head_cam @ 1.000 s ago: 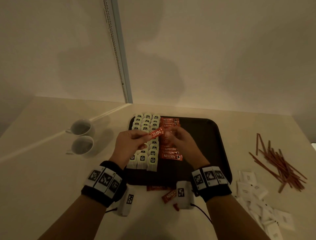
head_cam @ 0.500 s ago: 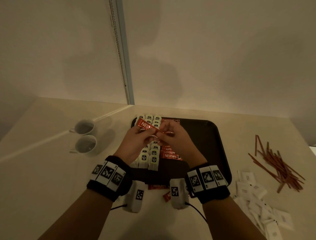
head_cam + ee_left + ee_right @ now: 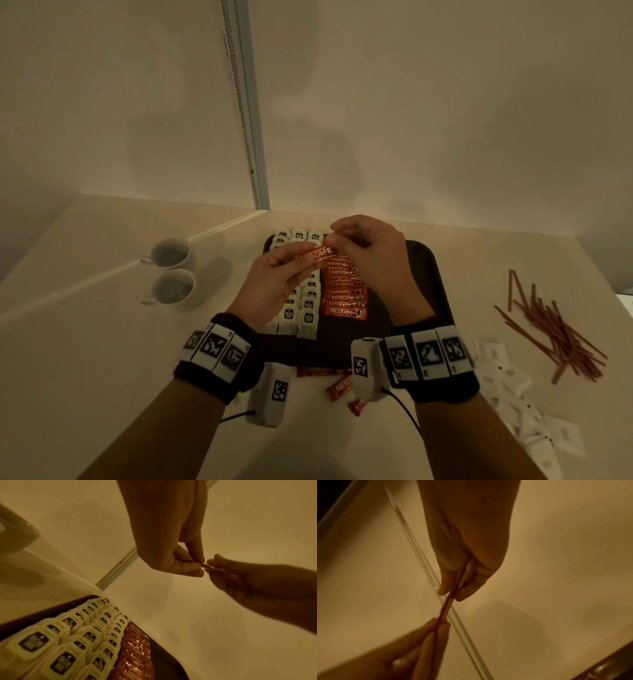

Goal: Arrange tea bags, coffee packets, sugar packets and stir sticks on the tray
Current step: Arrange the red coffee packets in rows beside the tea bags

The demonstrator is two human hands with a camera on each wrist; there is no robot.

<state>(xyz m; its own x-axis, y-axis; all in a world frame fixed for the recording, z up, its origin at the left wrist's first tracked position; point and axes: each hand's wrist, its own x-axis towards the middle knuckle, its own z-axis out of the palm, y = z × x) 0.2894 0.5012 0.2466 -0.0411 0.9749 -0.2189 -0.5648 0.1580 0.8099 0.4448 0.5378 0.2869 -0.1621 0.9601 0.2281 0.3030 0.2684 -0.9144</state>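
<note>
Packet [image 3: 317, 255] of coffee hangs above the tray's [image 3: 435, 294] far end, left hand [image 3: 274, 277] and right hand [image 3: 371, 257] each pinching one end. It looks light, thin and slick, so the ends are the spot to hold. Head view reads its label; the right wrist view catches it edge-on, a mere sliver.

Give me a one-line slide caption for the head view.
Both hands, left hand and right hand, pinch one coffee packet above the tray of tea bags.
</note>
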